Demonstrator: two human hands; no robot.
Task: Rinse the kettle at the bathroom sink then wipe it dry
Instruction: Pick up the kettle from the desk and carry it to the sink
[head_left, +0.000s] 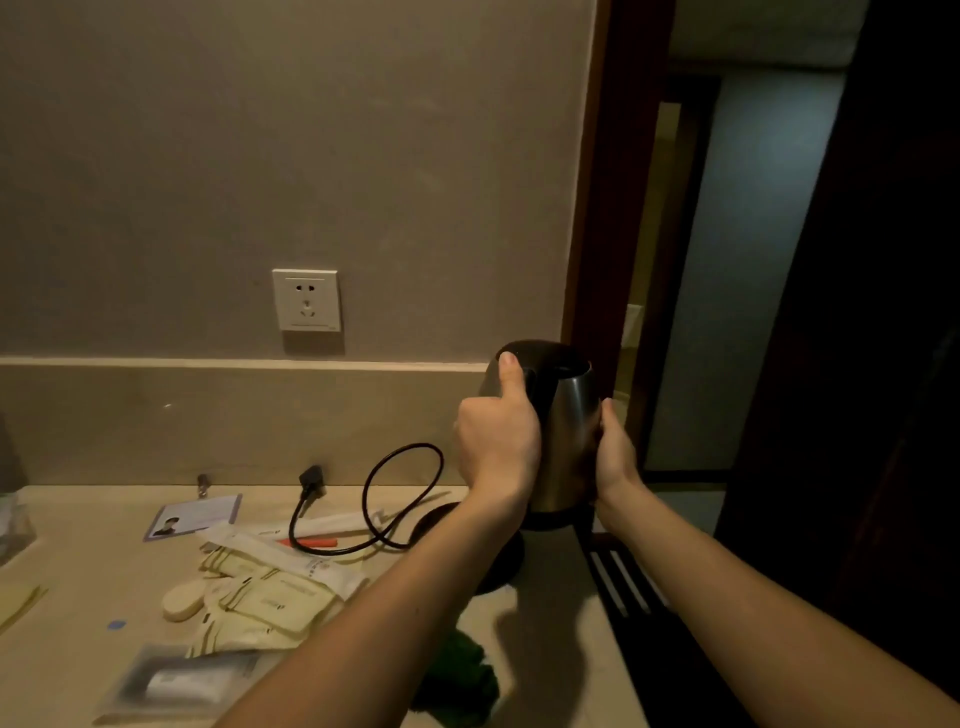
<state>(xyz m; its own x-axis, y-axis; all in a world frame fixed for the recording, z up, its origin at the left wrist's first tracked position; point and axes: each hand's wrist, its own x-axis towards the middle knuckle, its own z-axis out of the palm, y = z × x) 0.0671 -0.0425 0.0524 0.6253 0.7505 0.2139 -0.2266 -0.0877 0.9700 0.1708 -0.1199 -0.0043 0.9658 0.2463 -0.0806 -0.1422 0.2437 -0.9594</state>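
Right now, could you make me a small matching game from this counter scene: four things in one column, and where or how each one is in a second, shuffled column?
Things:
1. kettle
2. plug
3. wall socket
4. ID card

States:
A. lying flat on the counter, far left
B. held up with the left hand and right hand
C. on the wall, nothing plugged in
D. on the cord's end, unplugged, by the back wall

Pairs: 1-B, 2-D, 3-C, 4-A

Dimly lit, warm-toned; softly blurred throughout, with bowed lines at the edges and deep shadow at right.
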